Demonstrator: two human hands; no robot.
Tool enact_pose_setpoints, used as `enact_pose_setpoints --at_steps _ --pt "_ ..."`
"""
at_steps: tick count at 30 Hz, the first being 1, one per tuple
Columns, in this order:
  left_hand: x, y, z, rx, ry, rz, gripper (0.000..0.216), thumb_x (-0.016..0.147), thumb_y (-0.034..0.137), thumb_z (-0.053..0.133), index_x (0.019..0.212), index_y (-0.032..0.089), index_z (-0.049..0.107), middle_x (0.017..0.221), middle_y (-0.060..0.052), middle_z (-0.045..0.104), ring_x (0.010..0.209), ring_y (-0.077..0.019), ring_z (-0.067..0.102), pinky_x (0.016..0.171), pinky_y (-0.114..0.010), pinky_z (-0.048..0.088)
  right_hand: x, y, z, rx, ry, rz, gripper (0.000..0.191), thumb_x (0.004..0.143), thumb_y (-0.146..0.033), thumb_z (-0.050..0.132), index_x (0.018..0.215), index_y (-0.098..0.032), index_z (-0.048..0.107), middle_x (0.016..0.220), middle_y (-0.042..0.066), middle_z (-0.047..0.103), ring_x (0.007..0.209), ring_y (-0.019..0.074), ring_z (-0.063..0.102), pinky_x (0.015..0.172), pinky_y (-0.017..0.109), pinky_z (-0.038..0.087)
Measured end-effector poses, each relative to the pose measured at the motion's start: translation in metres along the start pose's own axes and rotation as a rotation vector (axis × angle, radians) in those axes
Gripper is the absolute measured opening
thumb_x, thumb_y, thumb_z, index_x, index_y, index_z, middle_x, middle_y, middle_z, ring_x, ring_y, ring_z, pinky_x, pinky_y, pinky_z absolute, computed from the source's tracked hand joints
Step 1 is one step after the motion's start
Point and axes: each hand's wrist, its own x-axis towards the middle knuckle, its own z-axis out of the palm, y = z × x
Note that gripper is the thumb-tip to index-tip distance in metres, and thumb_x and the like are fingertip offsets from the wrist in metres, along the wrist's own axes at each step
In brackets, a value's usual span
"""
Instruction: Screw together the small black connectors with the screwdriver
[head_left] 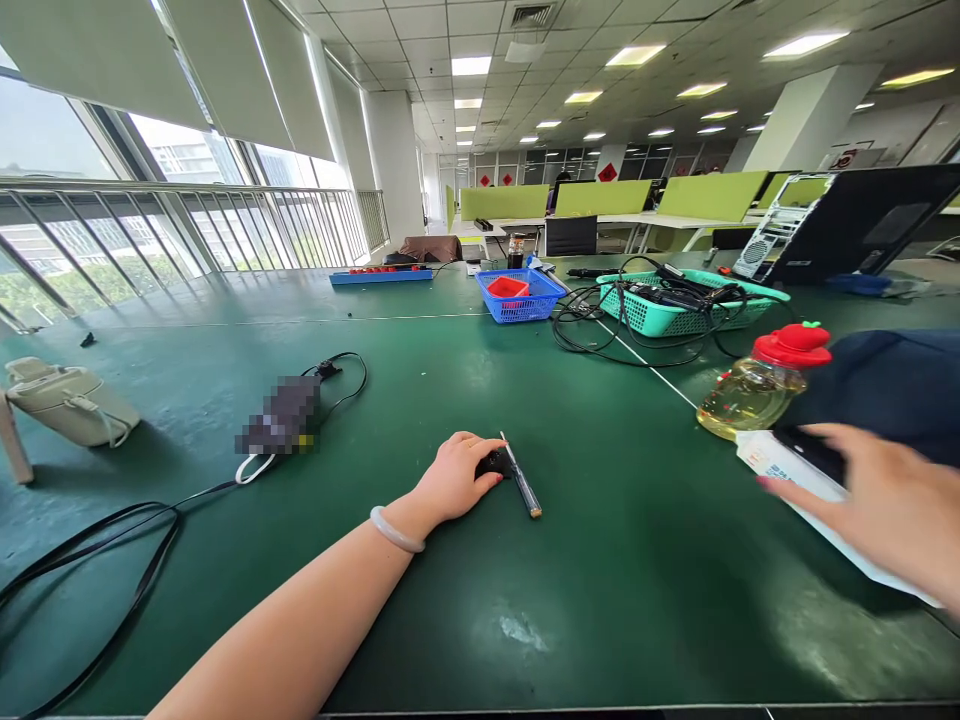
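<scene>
Black object (493, 462) behind the tabletop's (615, 600) front edge: my left fingers (463, 442) clasp it; lifting could roll the pen-like rod (523, 482). My right fingers (806, 500) overlie the white packet (766, 458), grip indeterminate; jolting could tip the bottle (752, 395).

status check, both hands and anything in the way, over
Left hand on small black object, pen-like tool alongside. Right hand over white packet, grip unclear. Bottle by packet's far end.
</scene>
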Motion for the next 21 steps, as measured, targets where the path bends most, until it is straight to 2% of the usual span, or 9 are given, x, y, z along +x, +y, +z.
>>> enact_pose_setpoints --at_steps 2,3,4,5,9,13,16,18,21 --pt "0.000 0.000 -0.001 -0.007 0.038 -0.001 0.045 0.083 0.028 0.066 0.127 0.026 0.059 0.121 -0.006 0.067 0.120 -0.0273 0.051 0.105 -0.046 0.042 -0.036 -0.065 -0.004 0.253 -0.229 -0.179 0.055 0.079 -0.061 0.056 0.117 -0.020 0.058 0.104 0.015 0.065 0.080 0.0249 0.063 0.065 0.036 0.045" --pt "0.000 0.000 -0.001 -0.011 0.055 -0.005 0.044 0.081 0.028 0.068 0.125 0.026 0.060 0.122 -0.006 0.067 0.120 -0.0275 0.052 0.105 -0.046 0.042 -0.051 -0.095 -0.002 0.350 -0.401 -0.277 0.048 0.083 -0.059 0.052 0.115 -0.024 0.057 0.100 0.010 0.066 0.075 0.0208 0.062 0.064 0.032 0.046" --pt "0.000 0.000 -0.002 -0.013 0.068 -0.009 0.044 0.080 0.030 0.069 0.123 0.026 0.061 0.121 -0.006 0.067 0.120 -0.0278 0.052 0.105 -0.047 0.042 -0.064 -0.123 0.001 0.371 -0.530 -0.337 0.042 0.085 -0.058 0.051 0.110 -0.025 0.058 0.092 0.006 0.066 0.068 0.0186 0.061 0.060 0.030 0.044" --pt "-0.001 0.000 -0.002 -0.015 0.078 -0.011 0.042 0.079 0.031 0.070 0.120 0.025 0.063 0.120 -0.006 0.068 0.119 -0.0281 0.052 0.105 -0.047 0.042 -0.072 -0.146 0.005 0.354 -0.594 -0.383 0.037 0.086 -0.056 0.051 0.104 -0.025 0.059 0.085 0.004 0.066 0.065 0.0176 0.060 0.057 0.028 0.042" --pt "-0.003 -0.002 -0.005 -0.026 0.105 -0.011 0.036 0.079 0.035 0.068 0.114 0.023 0.066 0.114 -0.006 0.069 0.119 -0.0279 0.052 0.106 -0.047 0.041 -0.075 -0.204 0.022 0.153 -0.558 -0.529 0.034 0.090 -0.051 0.052 0.087 -0.018 0.058 0.071 0.006 0.064 0.063 0.0211 0.061 0.054 0.029 0.036" --pt "-0.004 -0.008 -0.007 -0.026 0.104 -0.012 0.030 0.079 0.033 0.068 0.107 0.023 0.069 0.111 -0.006 0.070 0.117 -0.0278 0.053 0.105 -0.047 0.042 -0.053 -0.235 0.024 -0.015 -0.559 -0.578 0.025 0.092 -0.025 0.045 0.083 -0.013 0.064 0.078 0.013 0.068 0.072 0.0237 0.067 0.057 0.030 0.038" --pt "-0.003 -0.011 -0.006 -0.023 0.111 -0.008 0.025 0.079 0.031 0.068 0.102 0.023 0.070 0.109 -0.005 0.071 0.115 -0.0274 0.055 0.104 -0.047 0.042 -0.039 -0.251 0.023 -0.014 -0.600 -0.530 0.027 0.090 -0.022 0.042 0.080 -0.014 0.066 0.080 0.014 0.068 0.072 0.0232 0.066 0.057 0.030 0.036" --pt "-0.002 -0.012 -0.006 -0.028 0.106 -0.021 0.024 0.079 0.030 0.069 0.102 0.022 0.070 0.108 -0.005 0.072 0.115 -0.0274 0.054 0.105 -0.046 0.042 -0.031 -0.253 0.026 0.071 -0.517 -0.457 0.029 0.092 -0.024 0.039 0.082 -0.016 0.065 0.078 0.010 0.067 0.066 0.0207 0.063 0.054 0.029 0.033" --pt "-0.002 -0.012 -0.005 -0.039 0.089 -0.039 0.025 0.079 0.031 0.069 0.103 0.022 0.069 0.109 -0.004 0.072 0.115 -0.0276 0.053 0.105 -0.046 0.042 -0.019 -0.239 0.040 0.271 -0.277 -0.426 0.028 0.094 -0.031 0.038 0.080 -0.019 0.059 0.074 0.005 0.063 0.062 0.0165 0.056 0.054 0.028 0.030"
